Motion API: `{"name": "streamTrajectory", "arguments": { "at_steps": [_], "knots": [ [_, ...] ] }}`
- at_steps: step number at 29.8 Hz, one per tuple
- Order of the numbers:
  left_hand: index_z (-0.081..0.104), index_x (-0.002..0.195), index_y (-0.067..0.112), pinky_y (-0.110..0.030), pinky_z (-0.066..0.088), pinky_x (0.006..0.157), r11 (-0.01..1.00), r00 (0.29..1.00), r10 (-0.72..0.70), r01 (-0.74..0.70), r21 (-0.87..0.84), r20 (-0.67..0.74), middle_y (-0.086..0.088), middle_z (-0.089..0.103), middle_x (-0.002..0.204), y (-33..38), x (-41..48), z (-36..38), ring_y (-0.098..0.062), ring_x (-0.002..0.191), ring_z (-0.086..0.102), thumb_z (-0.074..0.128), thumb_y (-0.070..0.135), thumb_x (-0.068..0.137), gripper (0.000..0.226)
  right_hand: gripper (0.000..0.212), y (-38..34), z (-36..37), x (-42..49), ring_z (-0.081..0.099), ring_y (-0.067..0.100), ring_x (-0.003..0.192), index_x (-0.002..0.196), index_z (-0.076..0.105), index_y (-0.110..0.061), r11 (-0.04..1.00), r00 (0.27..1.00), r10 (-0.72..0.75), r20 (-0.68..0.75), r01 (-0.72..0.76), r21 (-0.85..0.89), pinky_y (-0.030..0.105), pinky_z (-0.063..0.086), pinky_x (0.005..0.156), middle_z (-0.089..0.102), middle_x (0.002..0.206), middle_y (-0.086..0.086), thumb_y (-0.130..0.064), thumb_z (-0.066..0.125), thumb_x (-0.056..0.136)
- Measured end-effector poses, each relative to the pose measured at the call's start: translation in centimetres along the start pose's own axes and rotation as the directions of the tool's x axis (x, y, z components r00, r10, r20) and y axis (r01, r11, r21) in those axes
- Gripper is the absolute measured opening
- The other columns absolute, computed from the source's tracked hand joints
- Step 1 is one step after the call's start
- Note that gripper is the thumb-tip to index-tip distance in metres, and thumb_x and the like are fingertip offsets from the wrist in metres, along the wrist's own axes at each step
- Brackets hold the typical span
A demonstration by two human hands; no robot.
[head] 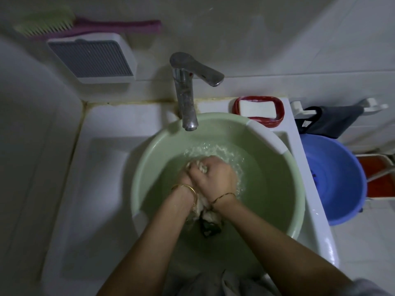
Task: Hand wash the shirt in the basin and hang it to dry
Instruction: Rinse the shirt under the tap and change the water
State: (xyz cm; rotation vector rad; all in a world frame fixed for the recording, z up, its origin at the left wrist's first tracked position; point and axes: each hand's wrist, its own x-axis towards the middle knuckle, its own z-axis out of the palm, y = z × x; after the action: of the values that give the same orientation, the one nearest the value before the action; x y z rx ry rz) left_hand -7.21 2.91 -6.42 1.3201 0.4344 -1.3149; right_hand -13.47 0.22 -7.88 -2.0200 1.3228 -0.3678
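A pale green basin (pixel 275 210) of water stands in the white sink, under the chrome tap (pixel 186 97). Both my hands are in the middle of it, pressed together and wringing a bunched light-coloured shirt (pixel 210 216). My right hand (pixel 215 176) lies on top, fingers curled round the wet cloth. My left hand (pixel 184 181) grips the same bundle from underneath and is mostly hidden by the right one. A dark part of the shirt hangs in the water below my wrists. Water ripples beyond my knuckles.
A white soap bar in a red dish (pixel 258 111) sits on the sink's back right corner. A blue basin (pixel 333 180) stands on the floor at the right. A brush (pixel 85 26) and a white holder (pixel 92 58) are on the wall.
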Motion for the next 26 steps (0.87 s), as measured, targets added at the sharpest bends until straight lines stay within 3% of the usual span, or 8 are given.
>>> {"name": "streamTrajectory", "arguments": {
  "at_steps": [4,10,13,17,20,22,24,26],
  "knots": [
    [0.061,0.115,0.004,-0.032,0.041,0.091,0.521,0.921,0.389,-0.211,0.827,-0.01,-0.015,0.06,0.114,-0.1,2.2,-0.9,-0.03,0.112,0.056,0.029,0.04,0.101,0.05,0.036,3.6,-0.4,2.4,0.057,0.028,0.09,0.082,0.059,-0.019,0.96,0.994,0.11,0.011,-0.103,-0.259,0.028,0.039,0.063,0.057,0.098,0.004,-0.05,0.043,0.092],
    [-0.005,0.148,0.031,-0.04,0.046,0.082,-0.427,0.839,0.471,-0.055,0.902,0.274,-0.019,0.013,0.148,-1.3,5.3,-3.9,-0.037,0.116,0.045,0.029,0.048,0.098,0.064,0.077,7.0,0.0,3.8,0.035,0.035,0.121,0.146,0.02,-0.025,0.748,0.98,0.156,0.126,-0.034,-0.663,0.046,0.041,0.093,0.023,0.145,0.011,-0.061,0.05,0.085],
    [-0.01,0.146,0.041,-0.055,0.034,0.101,-0.582,0.89,0.351,-0.036,0.812,0.291,-0.012,-0.01,0.156,-3.2,6.6,-4.5,-0.044,0.134,0.017,0.023,0.053,0.097,0.061,0.078,8.0,2.5,2.4,0.019,0.042,0.135,0.15,-0.006,-0.023,0.664,0.96,0.136,0.245,0.095,-0.742,0.054,0.033,0.1,-0.005,0.158,0.011,-0.055,0.037,0.094],
    [0.04,0.14,0.026,-0.052,0.041,0.097,-0.715,0.815,0.408,0.006,0.699,0.411,-0.023,0.031,0.145,-4.2,8.6,-5.7,-0.049,0.123,0.038,0.026,0.023,0.097,0.045,0.061,9.6,3.6,3.0,0.015,0.038,0.139,0.15,0.011,-0.024,0.462,0.865,-0.04,0.5,0.46,-0.758,0.054,0.033,0.096,0.006,0.158,0.007,-0.052,0.027,0.097],
    [0.05,0.132,0.029,-0.045,0.034,0.105,-0.49,0.752,0.502,-0.16,0.857,0.427,-0.017,0.038,0.14,-3.8,10.6,-6.5,-0.041,0.125,0.04,0.03,0.014,0.092,0.048,0.055,10.1,3.6,3.8,0.041,0.033,0.121,0.146,0.027,-0.027,0.604,0.981,0.028,0.194,0.138,-0.785,0.037,0.044,0.073,0.034,0.145,0.006,-0.042,0.044,0.096],
    [0.057,0.124,0.02,-0.031,0.041,0.098,0.156,0.846,0.471,-0.357,0.921,0.249,-0.015,0.05,0.13,-2.5,10.0,-5.1,-0.034,0.122,0.048,0.048,0.006,0.089,0.039,0.045,8.9,4.1,3.6,0.05,0.03,0.11,0.142,0.035,-0.023,0.825,0.971,0.208,0.116,-0.11,-0.554,0.037,0.05,0.076,0.035,0.141,0.011,-0.02,0.043,0.097],
    [0.066,0.096,0.006,-0.021,0.054,0.063,0.829,0.935,0.353,-0.325,0.455,0.025,-0.016,0.067,0.093,-1.0,8.3,-3.4,-0.026,0.078,0.069,0.052,0.003,0.086,0.018,0.03,6.9,3.7,3.1,0.057,0.025,0.097,0.125,0.052,-0.018,0.943,0.94,0.285,0.191,-0.239,-0.229,0.035,0.052,0.078,0.048,0.129,0.01,-0.021,0.046,0.095],
    [0.065,0.078,0.005,-0.022,0.052,0.054,0.991,0.991,0.127,-0.128,0.046,0.029,-0.013,0.069,0.068,0.1,6.9,-2.1,-0.021,0.055,0.066,0.045,0.025,0.093,0.031,0.03,4.7,2.3,1.5,0.059,0.021,0.089,0.108,0.064,-0.02,0.975,0.96,0.209,0.184,-0.218,0.031,0.031,0.05,0.075,0.059,0.106,0.005,-0.041,0.056,0.088]
  ]
}}
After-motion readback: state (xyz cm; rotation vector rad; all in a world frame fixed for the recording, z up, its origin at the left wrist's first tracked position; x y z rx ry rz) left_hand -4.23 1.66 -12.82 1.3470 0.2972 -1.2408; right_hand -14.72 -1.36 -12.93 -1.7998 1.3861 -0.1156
